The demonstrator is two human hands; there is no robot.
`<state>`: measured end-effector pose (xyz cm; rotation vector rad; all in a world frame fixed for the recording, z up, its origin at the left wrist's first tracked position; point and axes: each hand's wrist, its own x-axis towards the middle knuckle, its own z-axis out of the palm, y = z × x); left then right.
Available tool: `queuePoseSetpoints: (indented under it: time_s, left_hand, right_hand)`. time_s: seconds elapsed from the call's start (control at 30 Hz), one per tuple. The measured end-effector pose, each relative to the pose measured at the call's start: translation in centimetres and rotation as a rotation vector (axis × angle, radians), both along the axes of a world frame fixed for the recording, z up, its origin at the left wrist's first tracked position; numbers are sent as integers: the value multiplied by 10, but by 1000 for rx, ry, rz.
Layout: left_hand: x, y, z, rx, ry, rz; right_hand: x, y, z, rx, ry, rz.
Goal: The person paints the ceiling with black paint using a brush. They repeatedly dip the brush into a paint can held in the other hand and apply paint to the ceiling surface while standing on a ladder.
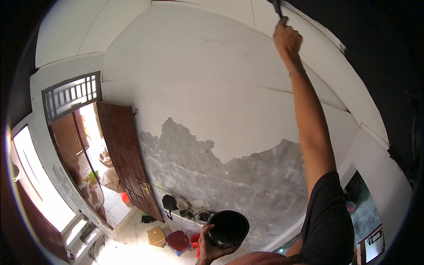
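My right arm reaches high up to the ceiling, and my right hand (pixel 288 39) is closed around the dark handle of a paintbrush (pixel 277 9). The brush's head is mostly cut off by the upper edge. Low in front of me, my left hand (pixel 207 247) grips a round black paint pot (pixel 228 228) by its side, thumb at the rim. Its inside looks black. Black paint (pixel 375 39) with a ragged edge covers part of the white ceiling (pixel 238 11) to the right of the brush.
Ahead stands a white wall (pixel 198 79) with a bare grey lower part (pixel 247 185). An open brown door (pixel 126 154) is at the left. Boxes (pixel 156 235), a dark red stool-like item (pixel 177 240) and a black bag (pixel 169 202) lie below. A doorway (pixel 364 207) shows at the right.
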<state>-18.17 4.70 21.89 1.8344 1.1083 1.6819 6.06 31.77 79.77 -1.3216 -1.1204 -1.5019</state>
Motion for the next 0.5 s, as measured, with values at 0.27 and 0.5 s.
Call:
queuePoseSetpoints:
  time_s: [0.27,0.5]
  left_hand:
    - [5,-3,2,51,-12,-25]
    - [14,-9,6,92,25,36]
  right_hand:
    - [27,-7,-75,126,90,-9]
    - [-41,17,17,71,-208,50]
